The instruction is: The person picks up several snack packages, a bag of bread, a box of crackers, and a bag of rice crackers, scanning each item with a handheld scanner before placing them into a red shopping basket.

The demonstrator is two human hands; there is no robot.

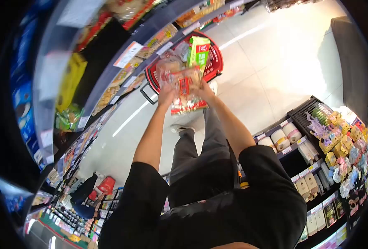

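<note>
Both my hands grip a clear plastic food packet (185, 88) with red printing and a red-and-gold lower edge. My left hand (166, 96) closes on its left side, and my right hand (204, 91) on its right side. What the packet contains is too blurred to name. It is held over the near side of a red shopping basket (217, 62). Inside the basket, a green packet with a red label (199, 50) stands at the right, and clear-wrapped goods (168, 64) lie at the left. The basket's dark handle (147, 94) hangs out at the left.
Shelves of packaged food (121, 74) with price tags run close along my left. On the right stands a display rack with paper rolls (280, 140), boxes and colourful small goods (350, 145). Pale floor tiles (250, 83) lie ahead. Another person (84, 203) is at the lower left.
</note>
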